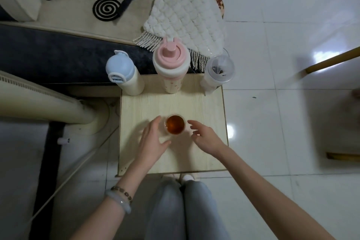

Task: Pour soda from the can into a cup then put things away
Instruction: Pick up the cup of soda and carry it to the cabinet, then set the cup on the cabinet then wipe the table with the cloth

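From my remote seat I see a white tiled floor (272, 122) spreading out to the right of a small pale wooden table (148, 103). A bed with a dark edge (58, 54) runs behind the table's far side. A white knitted blanket (185, 15) hangs over the bed just past the table's far right corner, its fringe reaching down toward that edge. My grey-trousered knees (181, 210) sit at the table's near edge.

Three tall bottles stand along the table's far edge: a blue-lidded bottle (122, 72) at the left corner, a pink-lidded bottle (171, 64) in the middle, and a clear-lidded bottle (219, 70) at the right corner.

Both hands hover over the table's near half. My left hand (153, 140) is spread, fingers straight and released, its fingertips up against the left wall of the cup (174, 124); I cannot tell whether they truly touch. My right hand (207, 138) is relaxed, fingers loosely bent and grasping nothing, just off the cup's right side.

The cup stands upright near the table's centre, holding amber liquid.

A pale bangle (118, 200) circles my left wrist, below the table's near left corner. A black spiral coil (106, 8) lies on the bed, well beyond the table's far edge.
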`<move>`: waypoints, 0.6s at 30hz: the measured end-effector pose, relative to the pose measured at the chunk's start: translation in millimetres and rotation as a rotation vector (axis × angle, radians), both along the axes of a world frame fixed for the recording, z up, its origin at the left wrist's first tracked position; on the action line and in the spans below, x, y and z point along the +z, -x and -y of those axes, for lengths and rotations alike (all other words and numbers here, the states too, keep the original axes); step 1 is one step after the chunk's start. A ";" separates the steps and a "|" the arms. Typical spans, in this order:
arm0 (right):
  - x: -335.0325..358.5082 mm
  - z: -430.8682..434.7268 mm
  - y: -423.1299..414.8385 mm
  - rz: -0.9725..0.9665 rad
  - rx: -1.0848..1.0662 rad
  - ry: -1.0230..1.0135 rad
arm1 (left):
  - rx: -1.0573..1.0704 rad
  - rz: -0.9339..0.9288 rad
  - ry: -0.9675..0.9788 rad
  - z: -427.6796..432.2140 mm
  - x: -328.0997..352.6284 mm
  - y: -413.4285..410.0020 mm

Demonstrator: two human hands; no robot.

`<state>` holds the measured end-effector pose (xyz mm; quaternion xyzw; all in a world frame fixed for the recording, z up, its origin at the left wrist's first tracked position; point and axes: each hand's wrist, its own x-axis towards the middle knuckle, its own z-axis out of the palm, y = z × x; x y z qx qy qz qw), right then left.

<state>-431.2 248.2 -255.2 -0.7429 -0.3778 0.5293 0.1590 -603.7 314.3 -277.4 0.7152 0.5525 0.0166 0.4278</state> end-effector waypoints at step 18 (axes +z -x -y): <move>325.6 78.7 -9.0 0.888 0.176 -0.160 | -0.539 -0.129 -0.561 27.9 334.3 -24.2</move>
